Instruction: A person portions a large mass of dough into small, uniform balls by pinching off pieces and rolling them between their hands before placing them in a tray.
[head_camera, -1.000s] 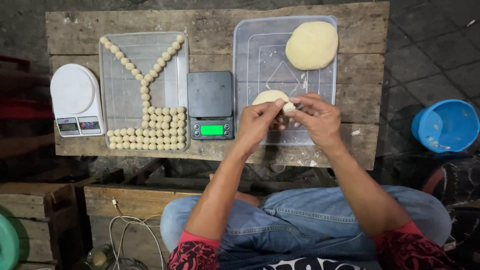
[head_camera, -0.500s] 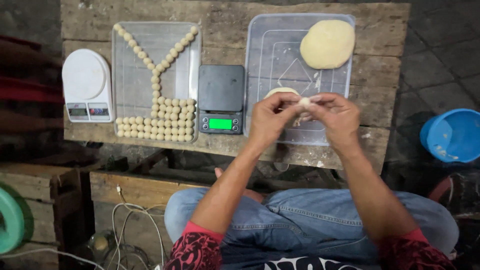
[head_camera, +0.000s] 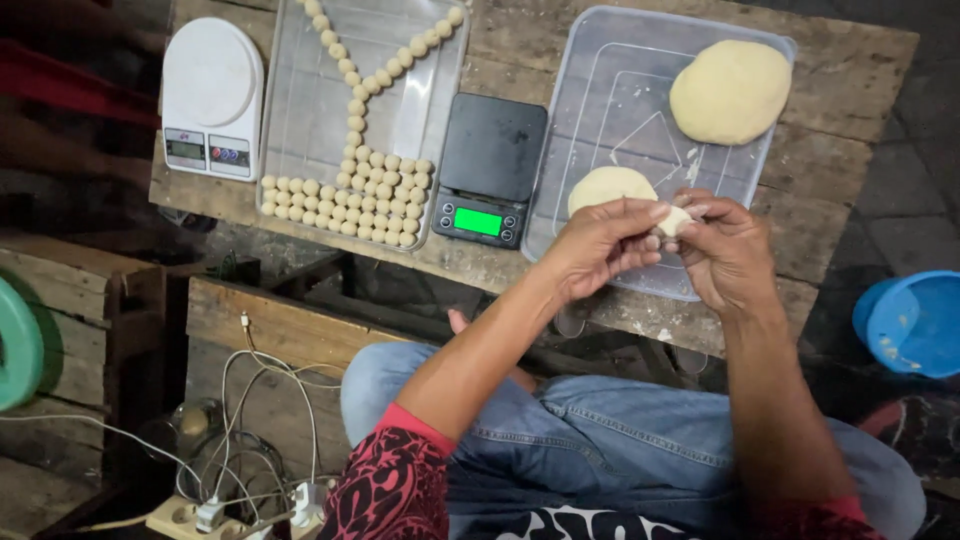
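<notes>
Both hands pinch one small piece of dough (head_camera: 676, 221) between their fingertips, the left hand (head_camera: 600, 247) closing on it from one side and the right hand (head_camera: 727, 252) from the other, held just above the near edge of the clear plastic tray (head_camera: 640, 90). The piece sits just beside the smaller dough lump (head_camera: 606, 186), with the large dough mound (head_camera: 731, 91) farther back on the same tray. Pinched this lightly and out near the tray's rim, the soft piece could stick to the fingers and tear unevenly, or slip and drop past the wooden table (head_camera: 850, 120) onto the lap, well short of the black scale (head_camera: 490, 170) and the tray of dough balls (head_camera: 345, 205).
</notes>
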